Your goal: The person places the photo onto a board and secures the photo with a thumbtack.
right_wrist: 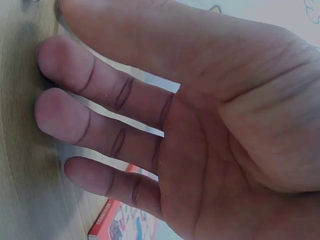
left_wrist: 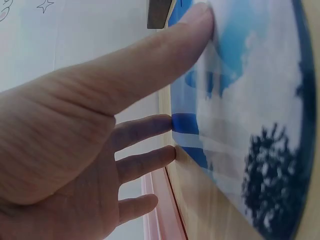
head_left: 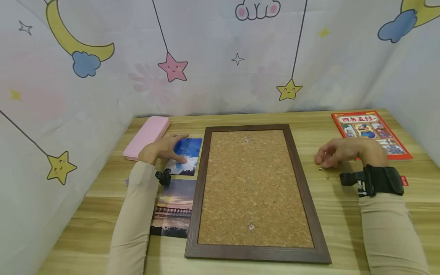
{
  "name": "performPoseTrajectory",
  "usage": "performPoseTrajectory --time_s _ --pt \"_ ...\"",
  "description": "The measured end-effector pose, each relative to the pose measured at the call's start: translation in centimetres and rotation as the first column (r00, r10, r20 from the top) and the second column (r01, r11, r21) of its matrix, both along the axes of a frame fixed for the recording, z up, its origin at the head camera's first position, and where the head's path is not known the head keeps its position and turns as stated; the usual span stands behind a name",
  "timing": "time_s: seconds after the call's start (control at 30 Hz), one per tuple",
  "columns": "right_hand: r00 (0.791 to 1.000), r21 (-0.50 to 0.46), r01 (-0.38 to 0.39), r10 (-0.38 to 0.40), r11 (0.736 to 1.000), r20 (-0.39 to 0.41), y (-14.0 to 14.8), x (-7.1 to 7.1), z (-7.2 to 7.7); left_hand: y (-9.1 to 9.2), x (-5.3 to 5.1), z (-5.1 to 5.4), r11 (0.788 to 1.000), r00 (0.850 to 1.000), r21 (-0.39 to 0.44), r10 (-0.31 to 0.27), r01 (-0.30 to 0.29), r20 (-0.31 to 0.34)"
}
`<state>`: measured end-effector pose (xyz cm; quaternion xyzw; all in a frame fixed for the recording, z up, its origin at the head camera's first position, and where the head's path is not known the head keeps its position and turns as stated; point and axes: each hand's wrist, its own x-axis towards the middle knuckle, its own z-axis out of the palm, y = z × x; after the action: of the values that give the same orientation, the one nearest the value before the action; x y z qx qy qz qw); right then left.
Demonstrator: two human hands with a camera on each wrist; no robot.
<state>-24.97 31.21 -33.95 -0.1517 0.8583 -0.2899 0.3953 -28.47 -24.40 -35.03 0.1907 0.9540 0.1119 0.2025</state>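
Observation:
My left hand spreads over a photo of blue sky and clouds. In the left wrist view, its thumb lies on the glossy photo and two straight fingertips touch or nearly touch its edge. A second photo, a sunset with a pier, lies nearer. Between the hands lies a brown-framed cork board. My right hand is low over the table, fingers loosely bent, beside a small shiny piece. Its index fingertip is hidden in the right wrist view. Another tiny piece lies close by.
A pink case lies at the back left. At the back right is a red-bordered book, partly behind my right hand. Small clear pieces sit near the board's top and bottom. A printed curtain surrounds the table.

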Motion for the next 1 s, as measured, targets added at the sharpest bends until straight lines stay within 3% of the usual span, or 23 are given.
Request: performPoseTrajectory --time_s 0.33,0.5,0.7,1.0 --pt "0.999 -0.010 -0.004 0.005 1.000 0.049 -0.4 0.1 0.2 -0.5 -0.3 -0.3 1.000 0.999 0.017 -0.015 0.016 -0.036" --pt "0.996 -0.028 -0.010 0.012 1.000 0.092 -0.7 0.1 -0.2 -0.1 -0.2 -0.4 1.000 1.000 0.007 0.017 -0.017 -0.023" --pt "0.994 -0.056 -0.067 0.072 0.996 0.080 -0.8 -0.2 -0.4 0.0 -0.3 -0.7 1.000 0.997 0.001 0.030 -0.030 -0.064" --pt "0.992 -0.063 -0.072 0.078 0.995 0.097 -0.9 -0.3 -0.6 -0.2 -0.6 -1.1 0.997 0.992 0.057 0.052 -0.046 -0.118"
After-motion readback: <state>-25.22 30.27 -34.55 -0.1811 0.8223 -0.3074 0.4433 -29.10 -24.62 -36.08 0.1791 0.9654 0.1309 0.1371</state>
